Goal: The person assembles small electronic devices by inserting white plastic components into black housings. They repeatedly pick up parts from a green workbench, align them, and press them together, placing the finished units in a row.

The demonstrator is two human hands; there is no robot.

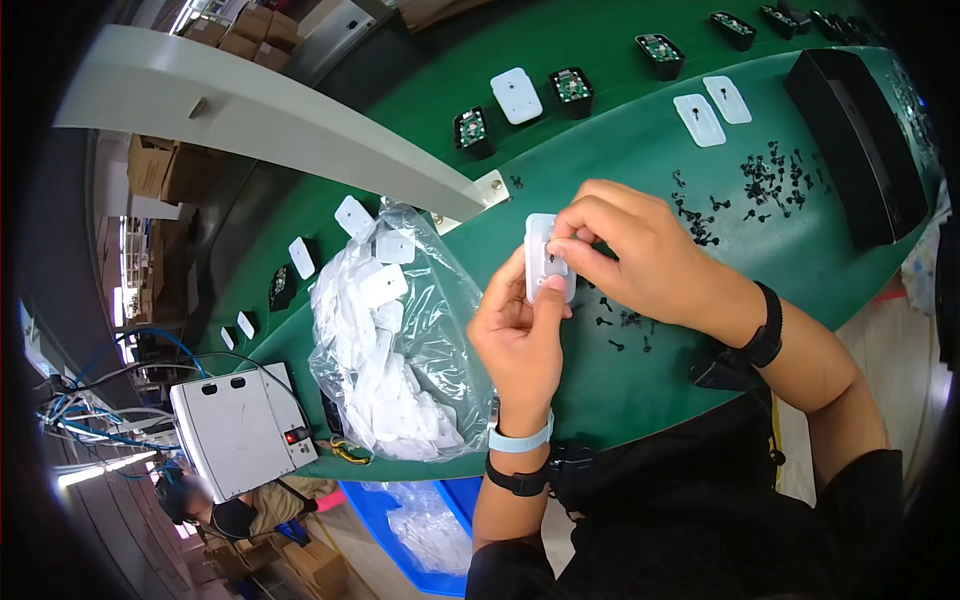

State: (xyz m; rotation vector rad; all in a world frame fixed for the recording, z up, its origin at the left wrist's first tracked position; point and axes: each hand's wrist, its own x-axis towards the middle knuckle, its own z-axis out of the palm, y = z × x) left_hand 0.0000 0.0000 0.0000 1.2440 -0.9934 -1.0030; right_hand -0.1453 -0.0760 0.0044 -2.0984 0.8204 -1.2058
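My left hand [520, 330] grips a white plastic cover [538, 232], its thumb across the lower part and the fingers behind. Over the cover's middle, my right hand [635, 245] has thumb and forefinger pinched together at a small black part [552, 258], mostly hidden by the fingertips. Small black parts [770, 185] lie loose on the green table to the right, and a few more [617, 344] lie below my right hand. Two white covers, one nearer [699, 121] and one farther [728, 100], each bear a black part.
A clear bag of white covers [385, 400] lies left of my hands. Beyond it rises a grey post [290, 110]. Black housings with circuit boards [572, 90] line the green belt behind. A black box [855, 145] stands right, a white equipment box [245, 430] left; a blue bin [390, 545] sits below.
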